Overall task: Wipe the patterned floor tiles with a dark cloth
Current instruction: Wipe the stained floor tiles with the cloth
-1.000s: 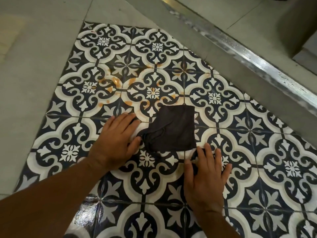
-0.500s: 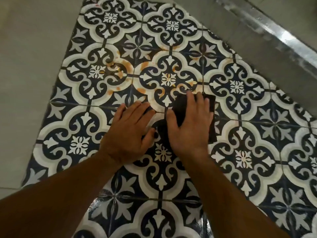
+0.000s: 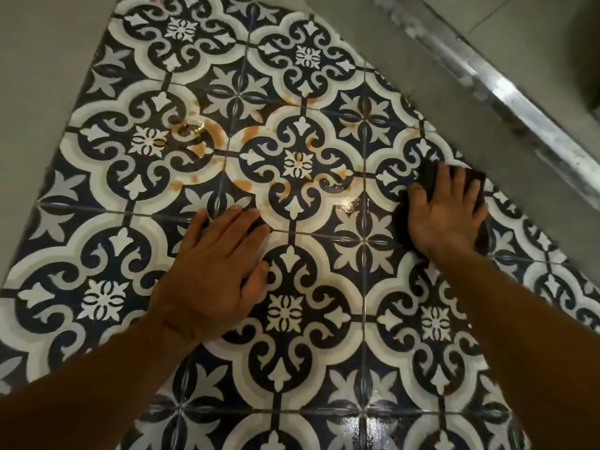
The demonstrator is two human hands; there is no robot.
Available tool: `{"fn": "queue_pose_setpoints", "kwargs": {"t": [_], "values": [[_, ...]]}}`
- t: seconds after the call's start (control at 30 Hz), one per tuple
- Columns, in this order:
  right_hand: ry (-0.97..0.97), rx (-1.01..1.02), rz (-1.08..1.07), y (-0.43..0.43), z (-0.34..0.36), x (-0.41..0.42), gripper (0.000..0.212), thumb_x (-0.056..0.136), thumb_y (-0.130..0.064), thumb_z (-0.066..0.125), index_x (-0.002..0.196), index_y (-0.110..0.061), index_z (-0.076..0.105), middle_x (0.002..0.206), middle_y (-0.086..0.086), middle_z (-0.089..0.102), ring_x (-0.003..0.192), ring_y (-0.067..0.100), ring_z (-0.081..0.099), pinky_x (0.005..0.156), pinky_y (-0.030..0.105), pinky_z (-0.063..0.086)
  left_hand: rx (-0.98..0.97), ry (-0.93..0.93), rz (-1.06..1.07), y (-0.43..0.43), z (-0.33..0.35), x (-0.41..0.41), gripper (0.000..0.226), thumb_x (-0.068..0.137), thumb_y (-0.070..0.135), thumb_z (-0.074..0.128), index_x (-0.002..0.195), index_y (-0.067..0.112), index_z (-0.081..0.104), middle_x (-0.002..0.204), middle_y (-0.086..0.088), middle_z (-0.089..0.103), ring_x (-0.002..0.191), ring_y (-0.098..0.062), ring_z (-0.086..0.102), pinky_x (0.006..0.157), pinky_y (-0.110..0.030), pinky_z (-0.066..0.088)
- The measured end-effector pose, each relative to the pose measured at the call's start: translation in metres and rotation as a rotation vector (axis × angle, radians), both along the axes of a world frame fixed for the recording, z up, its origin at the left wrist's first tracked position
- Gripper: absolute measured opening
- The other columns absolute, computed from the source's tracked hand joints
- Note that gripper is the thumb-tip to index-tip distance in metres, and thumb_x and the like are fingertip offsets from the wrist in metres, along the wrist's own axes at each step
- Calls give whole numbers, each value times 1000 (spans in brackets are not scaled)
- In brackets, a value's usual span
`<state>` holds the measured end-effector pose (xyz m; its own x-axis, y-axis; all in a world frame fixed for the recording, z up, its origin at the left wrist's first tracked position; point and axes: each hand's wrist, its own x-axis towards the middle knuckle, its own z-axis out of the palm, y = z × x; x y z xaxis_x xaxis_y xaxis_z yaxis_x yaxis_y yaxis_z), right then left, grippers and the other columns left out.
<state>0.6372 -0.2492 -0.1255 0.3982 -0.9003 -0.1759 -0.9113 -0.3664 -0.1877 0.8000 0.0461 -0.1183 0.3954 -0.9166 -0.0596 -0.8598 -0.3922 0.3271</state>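
The dark cloth (image 3: 428,178) lay flat on the patterned tiles (image 3: 285,316), far over on the right side, near the edge where they met the plain grey floor (image 3: 32,76). The right hand (image 3: 446,219) pressed down on top of it. Its grip was wide: the fingers were straight and spread out, not curled round the cloth. Bits of cloth showed past the fingertips and beside the palm. The left hand (image 3: 214,274) rested flat on bare tile, well apart from the cloth. Its grip was wide too and held nothing. Orange stains (image 3: 243,185) dotted the tiles between and above the two hands. A wet shiny patch (image 3: 352,203) sat just left of the cloth. A metal strip (image 3: 506,92) ran across the grey floor beyond it.
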Motion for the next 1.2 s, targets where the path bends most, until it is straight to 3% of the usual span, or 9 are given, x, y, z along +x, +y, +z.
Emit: {"fn": "queue_pose_setpoints", "kwargs": {"t": [0.2, 0.4, 0.6, 0.7, 0.83, 1.03, 1.2], "values": [[-28, -48, 178, -34, -8, 55, 68, 98, -55, 20, 157, -22, 8, 165, 7, 3, 150, 30, -4, 118, 52, -6, 1, 11, 9, -1, -1, 0, 54, 96, 44, 33, 139, 16, 49, 150, -8, 42, 143, -25, 31, 115, -59, 22], [-58, -21, 521, -40, 1, 24, 66, 97, -54, 24, 156, -28, 11, 165, 1, 5, 150, 21, -2, 118, 44, -6, -27, -3, 0, 0, -2, 0, 52, 96, 42, 36, 137, 14, 50, 147, -11, 45, 141, -27, 33, 111, -62, 26], [-37, -30, 340, -43, -5, 92, 65, 98, -52, 21, 157, -24, 12, 165, 6, 4, 150, 29, -4, 118, 54, -6, -20, -14, -7, 0, -4, 0, 51, 97, 43, 35, 138, 15, 48, 149, -10, 44, 142, -25, 32, 112, -61, 26], [-20, -37, 480, -23, -5, 112, 66, 97, -56, 18, 156, -27, 9, 165, 3, 2, 150, 26, -5, 117, 51, -7, -5, -2, -2, 1, -4, 1, 52, 97, 43, 34, 139, 16, 48, 151, -8, 41, 144, -23, 28, 114, -59, 23], [-20, -20, 689, -24, -2, 80, 68, 95, -61, 15, 156, -33, 7, 165, -4, 0, 150, 17, -7, 117, 42, -10, -17, -6, -5, 1, -6, 1, 51, 97, 43, 35, 138, 15, 49, 150, -9, 42, 144, -24, 29, 112, -61, 26], [-16, -15, 497, -46, -5, 119, 64, 99, -55, 21, 156, -29, 11, 166, 0, 2, 151, 23, -6, 119, 49, -7, -32, -18, -9, 1, -7, 1, 50, 97, 42, 36, 138, 15, 49, 150, -9, 42, 144, -24, 29, 111, -61, 27], [-49, -25, 675, -19, -7, 105, 65, 97, -60, 19, 155, -32, 11, 165, -3, 3, 150, 20, -5, 114, 43, -11, -46, -17, -16, 1, -7, 1, 50, 97, 40, 37, 137, 13, 51, 150, -10, 42, 144, -25, 29, 112, -61, 25]]}}
